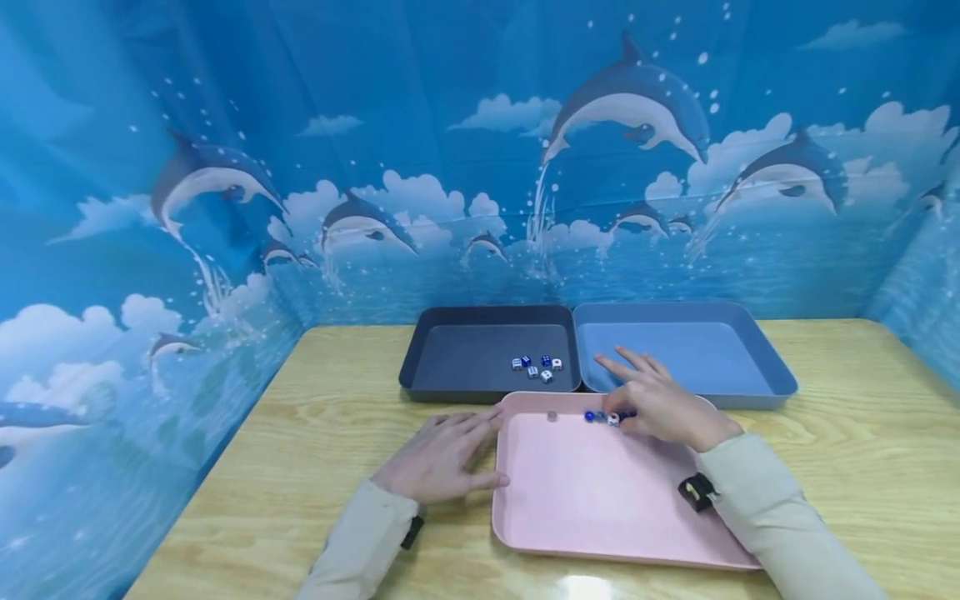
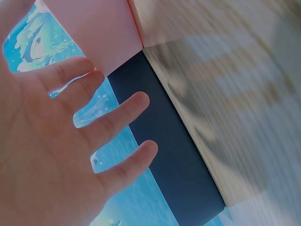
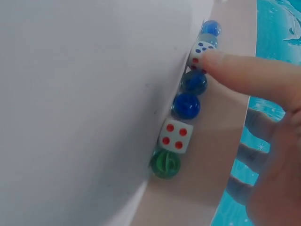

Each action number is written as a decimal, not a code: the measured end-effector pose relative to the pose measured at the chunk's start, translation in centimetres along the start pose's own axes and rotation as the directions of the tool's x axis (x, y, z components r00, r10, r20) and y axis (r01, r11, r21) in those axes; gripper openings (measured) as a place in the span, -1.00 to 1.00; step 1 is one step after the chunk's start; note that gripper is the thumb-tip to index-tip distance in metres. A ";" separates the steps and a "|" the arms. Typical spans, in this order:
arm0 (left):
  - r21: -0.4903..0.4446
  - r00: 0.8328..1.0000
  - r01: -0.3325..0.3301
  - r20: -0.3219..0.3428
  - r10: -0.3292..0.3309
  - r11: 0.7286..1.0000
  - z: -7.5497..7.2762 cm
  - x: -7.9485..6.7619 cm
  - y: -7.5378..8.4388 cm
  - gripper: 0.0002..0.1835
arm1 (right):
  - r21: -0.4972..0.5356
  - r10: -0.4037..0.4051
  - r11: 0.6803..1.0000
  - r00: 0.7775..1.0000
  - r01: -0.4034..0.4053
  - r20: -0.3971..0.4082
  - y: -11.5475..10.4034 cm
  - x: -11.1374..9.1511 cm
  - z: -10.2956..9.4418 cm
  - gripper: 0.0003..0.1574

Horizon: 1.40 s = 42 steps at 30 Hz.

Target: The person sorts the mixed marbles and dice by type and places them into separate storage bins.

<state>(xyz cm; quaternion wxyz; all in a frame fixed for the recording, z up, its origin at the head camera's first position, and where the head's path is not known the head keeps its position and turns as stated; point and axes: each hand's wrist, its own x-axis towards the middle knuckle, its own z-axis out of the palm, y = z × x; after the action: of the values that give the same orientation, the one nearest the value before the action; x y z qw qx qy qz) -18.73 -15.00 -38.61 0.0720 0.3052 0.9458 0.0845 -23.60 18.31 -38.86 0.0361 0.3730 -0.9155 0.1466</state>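
My right hand reaches over the far side of the pink tray. One of its fingertips touches a white die with blue and red dots; its other visible fingers spread past the tray's rim. Along the far wall, in a row, lie blue marbles, a second white die with red dots and a green marble. Apart from the row sits a clear marble. My left hand, fingers spread, touches the tray's left edge with its fingertips and thumb.
Behind the pink tray stand a black tray and a blue tray, side by side. Several white and blue dice lie in the black one's right part. A dolphin-print curtain closes off the back of the wooden table.
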 end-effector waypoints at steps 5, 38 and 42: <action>-0.014 1.000 0.011 0.005 -0.011 1.000 0.0 0.1 0.0 -0.09 | -0.023 0.011 1.000 1.000 -0.011 0.005 0.2 -0.1 0.3 -0.67; -0.032 1.000 -0.011 -0.013 0.010 0.999 -0.1 -0.2 -0.1 -0.12 | -0.064 -0.018 0.998 0.999 0.015 -0.036 -0.6 0.6 -0.7 -0.85; -0.030 1.000 -0.008 -0.011 0.008 1.000 -0.2 -0.2 0.0 -0.11 | -0.057 -0.028 0.998 0.998 0.025 -0.064 -0.7 0.9 -1.5 -0.86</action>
<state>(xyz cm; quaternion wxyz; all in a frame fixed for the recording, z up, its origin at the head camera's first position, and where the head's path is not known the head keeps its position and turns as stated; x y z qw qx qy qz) -18.61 -15.09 -38.40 0.0708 0.3076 0.9435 0.1007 -23.83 17.61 -37.11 0.0780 0.3790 -0.9126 0.1320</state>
